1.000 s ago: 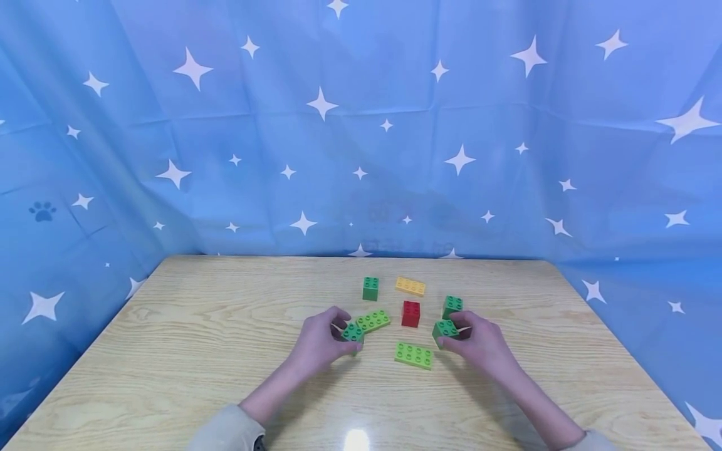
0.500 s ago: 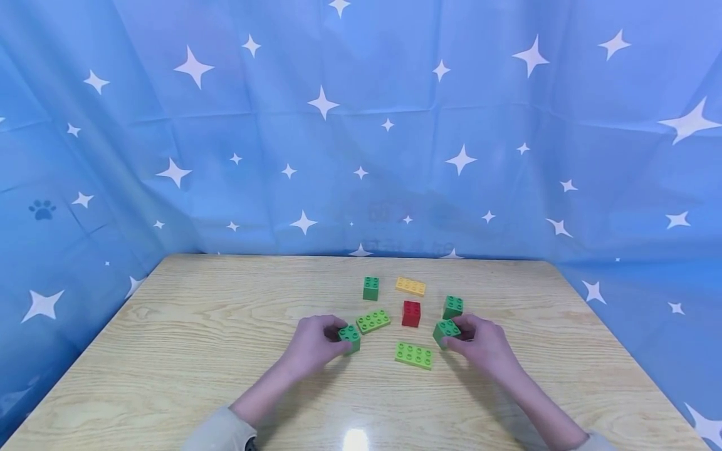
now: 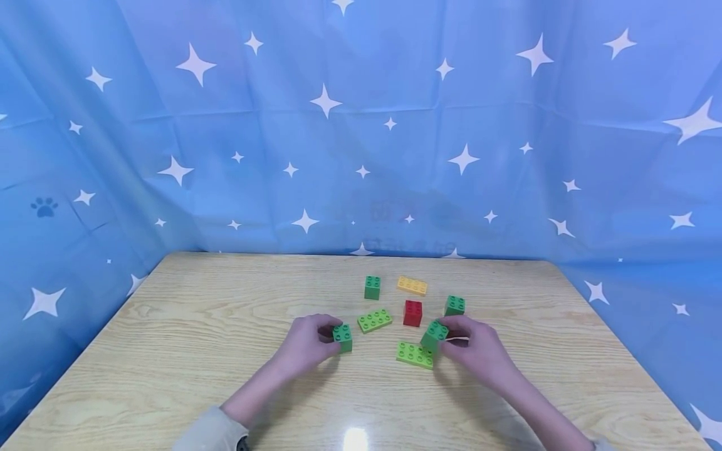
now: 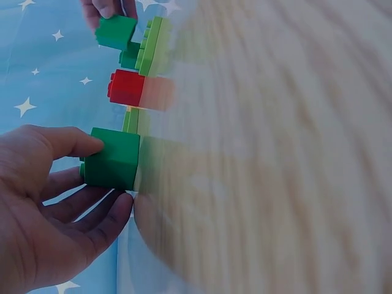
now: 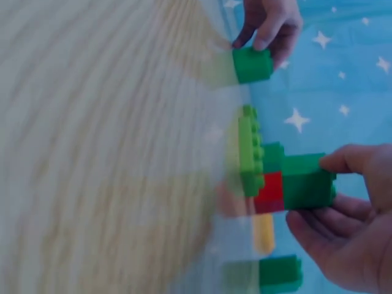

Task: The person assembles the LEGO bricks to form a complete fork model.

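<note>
I see the left hand (image 3: 309, 343) pinching the left green block (image 3: 342, 338) between its thumb and fingers, and that block sits on the wooden table (image 3: 186, 351) with its bumps up. The right hand (image 3: 475, 344) is pinching too: its thumb and fingers hold the lifted green block (image 3: 435, 336), which is up off the table and tipped a little. When I watch through the head camera, the lifted green block hides one back corner of the near lime plate (image 3: 408, 356), a thin flat piece with two rows of bumps. (I peeked from the right wrist too, and there I can see a gap between the two.) The right green block (image 3: 454, 304) stands just behind the right hand's fingers. The red block (image 3: 412, 314) stands by itself near the middle of the pieces. The left lime plate (image 3: 375, 321) lies at a slant between the left hand and the red block, touching neither. Farther back I find the yellow plate (image 3: 412, 285) lying flat, and the back green block (image 3: 372, 287) standing to its left. Behind it all hangs a blue curtain (image 3: 271, 144) with white stars, and a pale sleeve (image 3: 211, 429) shows at the bottom left.
</note>
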The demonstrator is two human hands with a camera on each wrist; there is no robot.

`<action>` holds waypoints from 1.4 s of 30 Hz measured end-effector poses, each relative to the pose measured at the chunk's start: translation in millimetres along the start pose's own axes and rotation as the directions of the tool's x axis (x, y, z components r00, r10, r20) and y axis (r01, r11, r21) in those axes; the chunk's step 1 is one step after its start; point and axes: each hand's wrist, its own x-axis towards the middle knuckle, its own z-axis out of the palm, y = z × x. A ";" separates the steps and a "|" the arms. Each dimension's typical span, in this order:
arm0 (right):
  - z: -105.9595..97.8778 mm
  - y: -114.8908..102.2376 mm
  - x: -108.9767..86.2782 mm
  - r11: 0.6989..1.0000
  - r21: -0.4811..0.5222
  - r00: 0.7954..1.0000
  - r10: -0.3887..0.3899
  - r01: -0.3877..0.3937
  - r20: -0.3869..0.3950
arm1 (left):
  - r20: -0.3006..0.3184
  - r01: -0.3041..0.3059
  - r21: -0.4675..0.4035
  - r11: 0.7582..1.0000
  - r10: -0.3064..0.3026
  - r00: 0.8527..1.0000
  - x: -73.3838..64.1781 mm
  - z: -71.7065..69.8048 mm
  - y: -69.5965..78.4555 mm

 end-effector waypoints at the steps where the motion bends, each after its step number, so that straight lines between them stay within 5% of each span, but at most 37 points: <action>1: 1.2 -3.5 -1.3 1.000 0.025 1.000 -0.008 0.008 0.017 | 0.001 0.000 0.000 1.000 0.000 1.000 -0.1 -0.4 -0.6; 13: 33.2 -22.7 -8.2 0.981 0.099 0.955 -0.183 0.164 0.231 | 0.031 0.014 0.000 1.000 -0.014 0.999 -5.8 -5.4 -1.4; 24: 62.2 -26.8 -10.6 0.974 0.122 0.911 -0.221 0.190 0.348 | 0.045 0.004 0.027 1.000 -0.005 0.999 -9.2 -8.5 2.0; 42: 69.6 -27.4 -5.9 0.988 0.128 0.929 -0.126 0.086 0.349 | 0.084 -0.050 -0.049 0.998 0.054 0.995 -22.4 -17.2 25.4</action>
